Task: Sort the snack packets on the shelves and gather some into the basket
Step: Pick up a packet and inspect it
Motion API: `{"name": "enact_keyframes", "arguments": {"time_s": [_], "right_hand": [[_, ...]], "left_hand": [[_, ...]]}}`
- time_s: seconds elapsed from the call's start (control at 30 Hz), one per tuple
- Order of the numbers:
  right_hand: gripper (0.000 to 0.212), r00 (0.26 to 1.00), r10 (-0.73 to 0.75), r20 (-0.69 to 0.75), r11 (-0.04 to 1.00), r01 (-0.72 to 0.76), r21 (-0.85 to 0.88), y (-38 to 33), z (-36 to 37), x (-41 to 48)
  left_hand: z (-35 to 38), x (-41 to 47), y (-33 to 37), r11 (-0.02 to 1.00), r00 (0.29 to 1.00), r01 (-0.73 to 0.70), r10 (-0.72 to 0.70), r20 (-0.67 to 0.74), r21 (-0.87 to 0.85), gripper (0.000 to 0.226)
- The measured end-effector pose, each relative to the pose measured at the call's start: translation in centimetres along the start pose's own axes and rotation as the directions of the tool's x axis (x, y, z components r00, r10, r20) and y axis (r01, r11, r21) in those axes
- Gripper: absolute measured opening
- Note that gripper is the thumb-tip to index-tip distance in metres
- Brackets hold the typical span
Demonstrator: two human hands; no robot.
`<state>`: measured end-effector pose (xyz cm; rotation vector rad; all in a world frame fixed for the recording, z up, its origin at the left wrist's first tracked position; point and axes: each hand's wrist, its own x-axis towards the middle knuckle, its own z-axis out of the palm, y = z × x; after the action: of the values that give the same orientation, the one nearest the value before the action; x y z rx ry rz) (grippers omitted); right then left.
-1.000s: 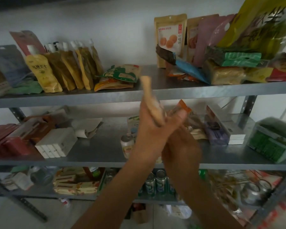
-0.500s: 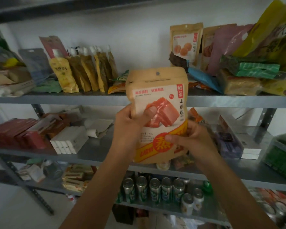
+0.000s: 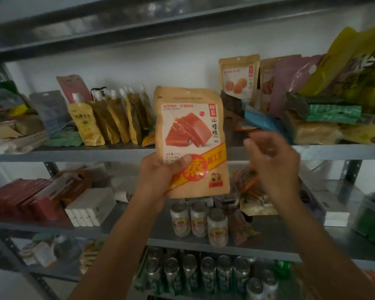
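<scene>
Centrally, item in hand: one kraft-paper snack packet (image 3: 191, 135), printed with orange-red slabs. It was held upright and face-on in front of the upper shelf (image 3: 95, 153), touching no shelf. The left hand (image 3: 158, 178) gripped its lower left corner, thumb across the front, fingers behind. So low a hold kept the label clear, most likely so that it could be read and classed. The right hand (image 3: 273, 165) hung just right of the packet, apart from it. Its fingers were loosely bent with nothing seen in them, but motion blur hid finer detail.

Upper shelf, left: a row of spouted pouches (image 3: 108, 120), upright and leaning together, like with like.

Upper shelf, far right: matching kraft packets (image 3: 238, 79) propped against the wall. Near the front edge lay a loose heap of mixed packets, a green one (image 3: 333, 111) on top. The held packet probably belonged with the kraft ones, judging by the same paper and layout.

Middle shelf (image 3: 121, 226): red boxes (image 3: 15, 198) and white boxes (image 3: 89, 210) at left, and three cans (image 3: 198, 219) standing below the packet.

Lower shelf (image 3: 61, 273): more cans (image 3: 204, 271), packed in rows.

No basket was in view, so whether this packet was bound for shelf or basket could not be judged.
</scene>
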<state>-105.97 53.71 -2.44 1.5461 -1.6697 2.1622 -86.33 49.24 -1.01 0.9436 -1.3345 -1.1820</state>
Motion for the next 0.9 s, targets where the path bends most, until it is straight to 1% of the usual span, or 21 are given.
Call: {"name": "enact_keyframes", "arguments": {"time_s": [0.03, 0.07, 0.1, 0.13, 0.23, 0.3, 0.37, 0.4, 0.43, 0.5, 0.57, 0.6, 0.63, 0.67, 0.7, 0.73, 0.77, 0.8, 0.83, 0.87, 0.9], "right_hand": [[0.018, 0.993, -0.104, -0.064, 0.991, 0.097, -0.095, 0.6, -0.2, 1.1], [0.029, 0.98, -0.19, -0.057, 0.962, 0.174, -0.21, 1.4, -0.4, 2.3], [0.04, 0.972, -0.235, -0.012, 0.926, 0.22, -0.307, 2.1, -0.5, 3.7], [0.049, 0.971, -0.234, 0.047, 0.9, 0.235, -0.368, 2.9, -0.5, 5.1], [0.072, 0.974, -0.148, 0.169, 0.851, 0.212, -0.481, 4.3, 0.3, 8.5], [0.082, 0.98, -0.032, 0.194, 0.825, 0.136, -0.549, 5.0, 1.0, 9.8], [0.08, 0.975, 0.135, 0.177, 0.839, -0.018, -0.543, 5.4, 1.6, 10.4], [0.075, 0.967, 0.197, 0.159, 0.827, -0.077, -0.557, 5.6, 1.8, 10.5], [0.067, 0.964, 0.23, 0.134, 0.794, -0.106, -0.598, 5.7, 2.0, 10.4], [0.049, 0.976, 0.201, 0.078, 0.707, -0.09, -0.702, 5.8, 2.4, 9.9], [0.04, 0.991, 0.128, 0.043, 0.667, -0.054, -0.743, 6.0, 2.6, 9.3], [0.039, 0.994, 0.105, 0.035, 0.666, -0.044, -0.744, 6.1, 2.6, 9.2], [0.04, 0.995, 0.095, 0.029, 0.67, -0.043, -0.741, 6.2, 2.6, 9.1], [0.041, 0.995, 0.095, 0.02, 0.675, -0.049, -0.736, 6.2, 2.6, 9.2], [0.041, 0.995, 0.103, 0.01, 0.682, -0.063, -0.729, 6.2, 2.5, 9.3], [0.041, 0.994, 0.108, 0.001, 0.687, -0.074, -0.723, 6.3, 2.5, 9.4], [0.041, 0.995, 0.101, -0.006, 0.692, -0.075, -0.718, 6.3, 2.5, 9.5], [0.04, 0.996, 0.088, -0.013, 0.697, -0.07, -0.713, 6.4, 2.4, 9.5], [0.039, 0.997, 0.071, -0.024, 0.707, -0.067, -0.704, 6.4, 2.4, 9.5], [0.039, 0.998, 0.056, -0.037, 0.723, -0.066, -0.687, 6.5, 2.4, 9.5], [0.038, 0.998, 0.047, -0.045, 0.751, -0.065, -0.657, 6.5, 2.3, 9.5]], "left_hand": [[0.0, 0.8, 0.3, 1.0, 1.0, 0.003, -0.003, -0.027, 0.006, 0.025], [0.0, 1.7, 0.6, 1.0, 0.999, -0.001, 0.001, -0.051, 0.007, 0.028], [0.1, 2.5, 1.0, 1.0, 0.997, -0.014, 0.015, -0.07, 0.014, 0.032], [0.2, 3.4, 1.3, 0.999, 0.996, -0.035, 0.037, -0.08, 0.027, 0.035], [0.7, 6.1, 2.6, 0.995, 0.991, -0.09, 0.094, -0.09, 0.054, 0.035], [0.9, 8.2, 3.2, 0.992, 0.989, -0.107, 0.113, -0.091, 0.067, 0.037], [1.3, 10.4, 3.7, 0.988, 0.987, -0.105, 0.117, -0.108, 0.113, 0.044], [1.4, 11.6, 3.9, 0.984, 0.986, -0.1, 0.119, -0.119, 0.15, 0.05], [1.6, 12.8, 4.2, 0.973, 0.984, -0.104, 0.13, -0.118, 0.205, 0.056], [1.6, 14.9, 4.3, 0.927, 0.982, -0.132, 0.171, -0.084, 0.352, 0.063], [1.4, 16.1, 3.9, 0.826, 0.984, -0.113, 0.172, -0.056, 0.552, 0.07], [1.3, 16.3, 3.5, 0.739, 0.985, -0.099, 0.17, -0.042, 0.667, 0.075], [1.3, 16.3, 3.1, 0.608, 0.981, -0.093, 0.191, -0.031, 0.788, 0.077], [1.3, 16.1, 2.7, 0.436, 0.967, -0.107, 0.255, -0.009, 0.894, 0.075], [1.4, 15.9, 2.3, 0.256, 0.932, -0.153, 0.359, 0.053, 0.954, 0.067], [1.6, 15.8, 2.0, 0.108, 0.876, -0.223, 0.459, 0.15, 0.969, 0.056], [1.9, 15.7, 1.8, 0.015, 0.82, -0.308, 0.512, 0.257, 0.951, 0.044], [2.0, 15.9, 1.5, -0.036, 0.793, -0.396, 0.49, 0.361, 0.918, 0.036], [2.1, 16.0, 1.2, -0.042, 0.792, -0.483, 0.406, 0.457, 0.874, 0.034], [2.2, 16.2, 0.9, -0.019, 0.801, -0.547, 0.281, 0.529, 0.837, 0.036], [2.3, 16.4, 0.6, 0.023, 0.808, -0.577, 0.161, 0.567, 0.816, 0.039]]}}
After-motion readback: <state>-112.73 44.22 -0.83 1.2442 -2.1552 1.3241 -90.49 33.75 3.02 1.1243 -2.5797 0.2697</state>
